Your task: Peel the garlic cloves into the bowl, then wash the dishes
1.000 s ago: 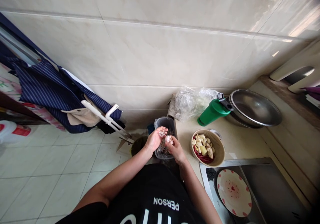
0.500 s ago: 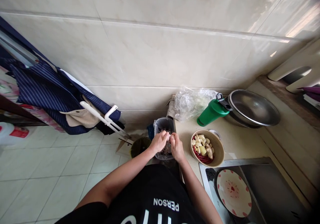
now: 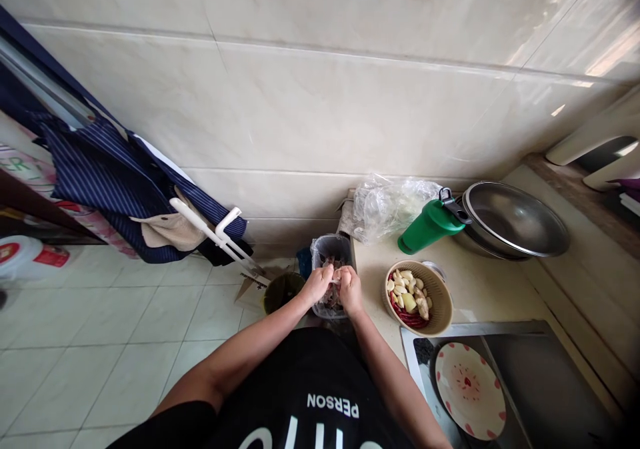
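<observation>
Both hands are close together over a bin (image 3: 317, 254) lined with a clear bag, which holds dark scraps. My left hand (image 3: 317, 285) is closed, its thumb and fingers pinching one side of a thin, pale translucent piece (image 3: 337, 276) that looks like plastic film. Pinching the other side is my right hand (image 3: 351, 291), also closed. What exactly the piece is cannot be made out. On the counter to the right stands a beige basket (image 3: 442, 305) with peeled garlic cloves (image 3: 400, 290), ginger (image 3: 423, 305) and dried red chillies (image 3: 413, 320).
A green shaker bottle (image 3: 431, 227), crumpled clear plastic bags (image 3: 377, 205) and a metal pan (image 3: 520, 219) stand by the wall. A plate with red marks (image 3: 470, 390) lies at the sink (image 3: 409, 345). Left are a dark green bucket (image 3: 270, 299), white handles (image 3: 200, 227) and a striped apron (image 3: 100, 175).
My hands remain over the bin, slightly lower in their pinch, and more of the translucent piece shows between them. The whole view has shifted a little.
</observation>
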`<state>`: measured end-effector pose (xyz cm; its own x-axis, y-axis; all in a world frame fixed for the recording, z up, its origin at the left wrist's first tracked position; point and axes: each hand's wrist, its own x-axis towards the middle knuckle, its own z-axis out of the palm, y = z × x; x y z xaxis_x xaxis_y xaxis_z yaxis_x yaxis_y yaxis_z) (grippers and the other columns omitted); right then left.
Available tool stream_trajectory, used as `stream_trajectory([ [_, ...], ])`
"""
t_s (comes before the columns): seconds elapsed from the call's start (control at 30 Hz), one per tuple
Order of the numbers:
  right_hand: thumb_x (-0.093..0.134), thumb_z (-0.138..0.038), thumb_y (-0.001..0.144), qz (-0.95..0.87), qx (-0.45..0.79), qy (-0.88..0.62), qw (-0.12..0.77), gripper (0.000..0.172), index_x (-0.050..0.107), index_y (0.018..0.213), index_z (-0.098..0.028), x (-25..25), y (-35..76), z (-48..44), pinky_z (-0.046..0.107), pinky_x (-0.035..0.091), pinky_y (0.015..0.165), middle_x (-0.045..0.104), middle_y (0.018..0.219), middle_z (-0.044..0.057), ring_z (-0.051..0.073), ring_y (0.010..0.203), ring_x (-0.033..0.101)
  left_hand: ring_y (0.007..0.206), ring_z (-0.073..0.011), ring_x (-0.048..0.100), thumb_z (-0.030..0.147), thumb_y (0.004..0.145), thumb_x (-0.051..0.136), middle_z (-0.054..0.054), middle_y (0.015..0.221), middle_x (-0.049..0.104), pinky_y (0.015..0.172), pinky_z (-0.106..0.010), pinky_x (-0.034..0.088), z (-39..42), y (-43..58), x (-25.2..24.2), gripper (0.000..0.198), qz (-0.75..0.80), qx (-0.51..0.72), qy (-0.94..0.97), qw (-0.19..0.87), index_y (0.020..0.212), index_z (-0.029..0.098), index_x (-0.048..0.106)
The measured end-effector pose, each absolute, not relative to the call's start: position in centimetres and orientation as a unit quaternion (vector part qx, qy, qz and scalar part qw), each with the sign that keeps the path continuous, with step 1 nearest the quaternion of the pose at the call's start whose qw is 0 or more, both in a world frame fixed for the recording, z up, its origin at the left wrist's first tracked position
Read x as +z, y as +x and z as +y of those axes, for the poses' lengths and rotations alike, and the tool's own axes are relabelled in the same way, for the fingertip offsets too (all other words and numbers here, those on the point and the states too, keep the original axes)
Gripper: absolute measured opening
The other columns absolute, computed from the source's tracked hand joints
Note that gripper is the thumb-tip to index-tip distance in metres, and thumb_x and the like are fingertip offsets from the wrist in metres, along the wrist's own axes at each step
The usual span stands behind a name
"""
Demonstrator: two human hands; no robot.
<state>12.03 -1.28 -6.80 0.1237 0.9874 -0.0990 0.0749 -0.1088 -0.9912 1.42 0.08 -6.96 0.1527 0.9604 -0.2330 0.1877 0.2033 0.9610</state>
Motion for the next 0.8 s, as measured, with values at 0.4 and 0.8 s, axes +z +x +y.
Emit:
stream_trajectory([
  [0.4, 0.057, -0.039, 0.073, -0.071, 0.784, -0.425, 0.447, 0.022, 0.051, 0.077, -0.018, -5.6, 14.0, -1.3, 0.014, 0.032, 0.037, 0.065, 0.07, 0.003, 0.012, 0.054, 0.06, 0.041, -0.0047, 0.043, 0.064, 0.07, 0.056, 0.0, 0.057, 0.054, 0.038, -0.016, 0.023, 0.4, 0.7, -7.2, 0.051, 0.466, 0.423, 0.278, 0.726, 0.076, 0.014, 0.058],
  [0.8, 0.067, -0.049, 0.065, -0.305, 0.683, -0.487, 0.452, 0.039, 0.046, 0.079, -0.02, -5.0, 11.9, -2.0, 0.016, 0.023, 0.03, 0.046, 0.041, -0.01, 0.005, 0.031, 0.034, 0.048, -0.0056, 0.043, 0.05, 0.067, 0.068, 0.006, 0.057, 0.044, 0.047, -0.018, 0.035, 0.0, 1.0, -6.7, 0.04, 0.436, 0.475, 0.297, 0.704, 0.065, 0.017, 0.046],
])
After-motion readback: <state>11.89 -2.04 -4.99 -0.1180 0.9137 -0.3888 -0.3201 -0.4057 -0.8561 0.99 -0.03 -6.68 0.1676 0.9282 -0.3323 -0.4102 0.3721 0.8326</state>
